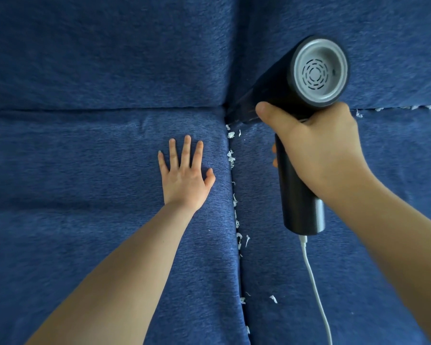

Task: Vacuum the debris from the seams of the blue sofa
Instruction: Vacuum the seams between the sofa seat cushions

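Right hand (pixel 316 150) is high on the right, fingers and thumb wrapped round the handle of a black handheld vacuum with a grey vented rear cap (pixel 301 135). The forearm reaches in from the near right corner. The vacuum's barrel slants away and left, its front end down at the junction where the seams meet; the tip itself is hidden in shadow. A white cable (pixel 314 282) hangs from the handle's base and trails toward the near edge.

Left hand (pixel 184 173) lies flat, fingers spread and straight, palm pressing on the left seat cushion of the blue woven-fabric sofa (pixel 85 170), just left of the long seam between the two seat cushions (pixel 237 245). Its arm runs in from the near left.

White shredded paper-like debris (pixel 232 158) is strung along that seam, from just near the vacuum's front end down toward the near edge, with a few scraps loose on the right cushion. More bits sit in the far-right back seam (pixel 408 107). The left cushion spreads broad beyond the flat hand.
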